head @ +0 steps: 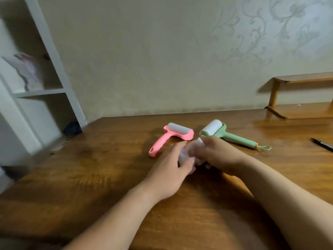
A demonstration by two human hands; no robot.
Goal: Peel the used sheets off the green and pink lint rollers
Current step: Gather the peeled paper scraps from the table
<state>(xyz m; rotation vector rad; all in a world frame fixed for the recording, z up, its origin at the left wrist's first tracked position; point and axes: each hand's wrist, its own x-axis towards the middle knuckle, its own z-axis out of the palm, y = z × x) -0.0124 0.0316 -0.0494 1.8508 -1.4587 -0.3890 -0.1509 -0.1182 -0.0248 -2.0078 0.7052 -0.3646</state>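
Between both hands, crumpled white sheets.

both hands close together, fingers curled inward

Your head camera is looking forward and down across the wooden table, facing the wall behind it, sitting close over the table's near edge and taking in the table's far edge.
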